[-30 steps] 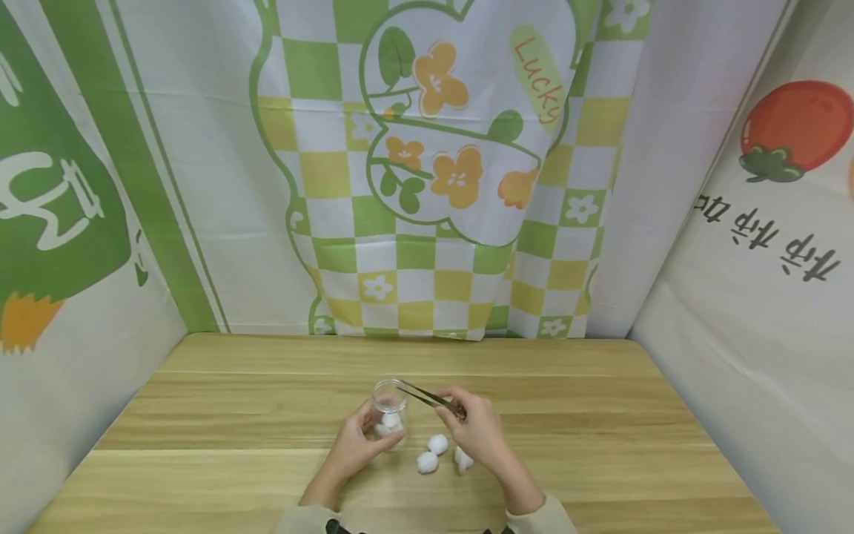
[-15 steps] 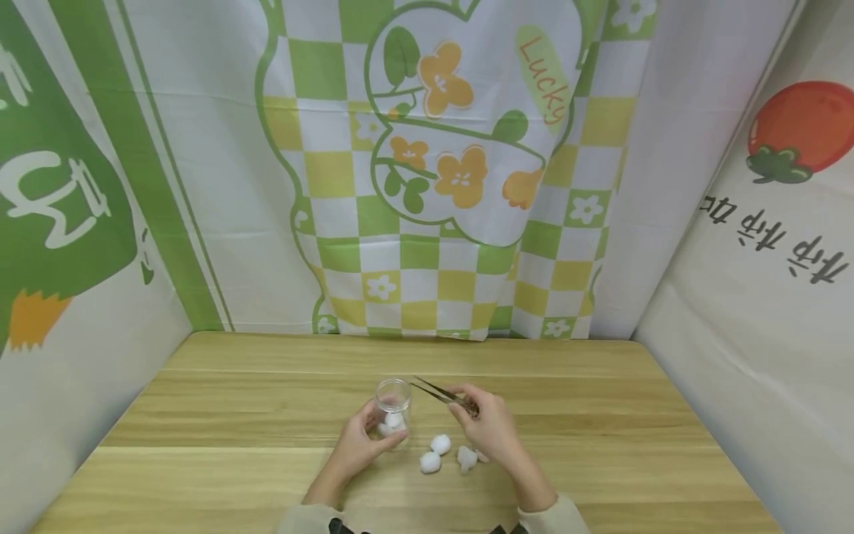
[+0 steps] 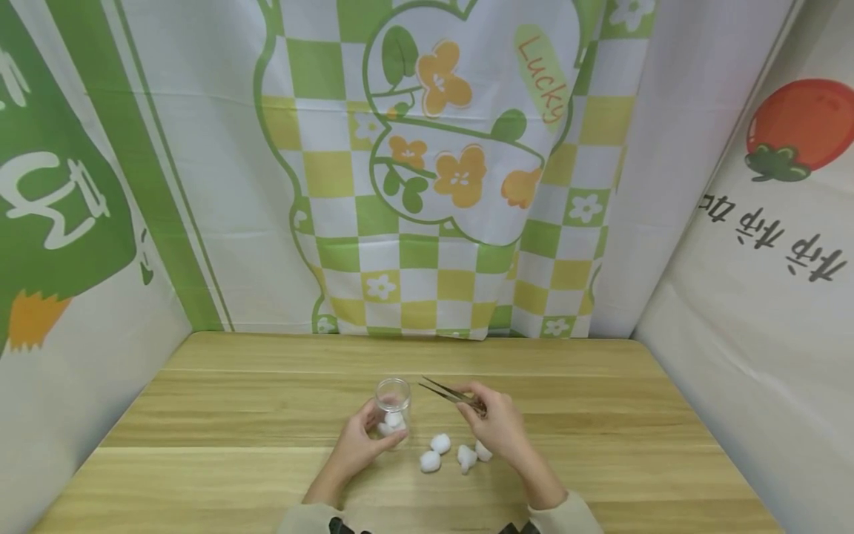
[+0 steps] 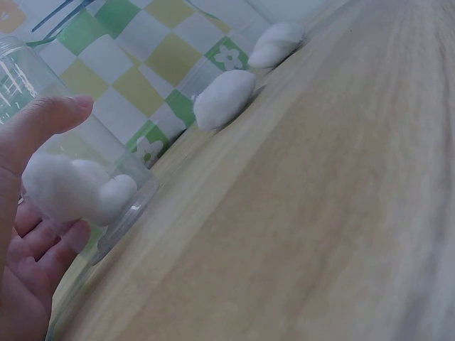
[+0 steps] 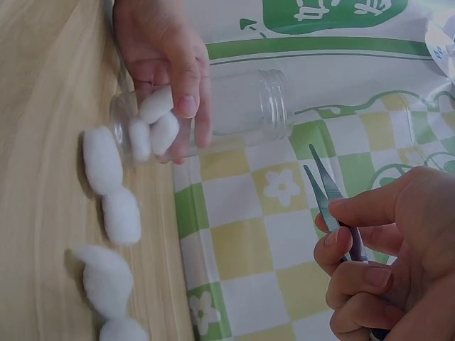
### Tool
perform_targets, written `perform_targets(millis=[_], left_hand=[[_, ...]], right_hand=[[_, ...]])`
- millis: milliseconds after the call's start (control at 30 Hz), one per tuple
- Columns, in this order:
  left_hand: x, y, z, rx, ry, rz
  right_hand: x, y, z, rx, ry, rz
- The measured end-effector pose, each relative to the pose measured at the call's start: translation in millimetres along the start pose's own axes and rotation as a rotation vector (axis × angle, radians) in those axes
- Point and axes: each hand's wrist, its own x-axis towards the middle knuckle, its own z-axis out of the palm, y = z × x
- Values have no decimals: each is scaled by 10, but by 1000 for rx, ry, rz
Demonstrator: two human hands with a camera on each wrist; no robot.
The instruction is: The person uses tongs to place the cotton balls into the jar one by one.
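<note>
My left hand [image 3: 356, 443] holds a clear, open-topped jar [image 5: 238, 106] upright on the table, its thumb and fingers around the lower part. Through the wall show three white cotton balls [image 4: 67, 190] at the bottom. My right hand [image 3: 502, 426] pinches a pair of dark metal tweezers [image 3: 448, 391] between thumb and fingers, to the right of the jar. The tweezers' tips point toward the jar mouth, spread apart with nothing between them. On the wood between my hands lie several loose cotton balls [image 3: 430, 461].
The wooden table [image 3: 233, 415] reaches back to a green-and-yellow checked curtain [image 3: 416, 282]. Printed cloth walls [image 3: 747, 356] close in the left and right sides.
My right hand has moved right with the tweezers, away from the jar mouth, uncovering more of the cotton balls on the table. My left hand stays on the jar.
</note>
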Motion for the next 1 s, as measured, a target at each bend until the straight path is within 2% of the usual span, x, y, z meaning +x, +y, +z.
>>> perform_targets(millis=[233,533,800,1000], left_hand=[[5,-9,4,-4,2,-9],[1,-3,5,0,4,-5],[-5,10,4,8,6,-3],[-12,14,-1,2,6,4]], right_hand=[[-20,65,-7,-68,10,-16],[-50,131,-13,-103,13,-27],[-103,217,-40,-121,-35,-3],[-142,292,-60,-136,-48,-24]])
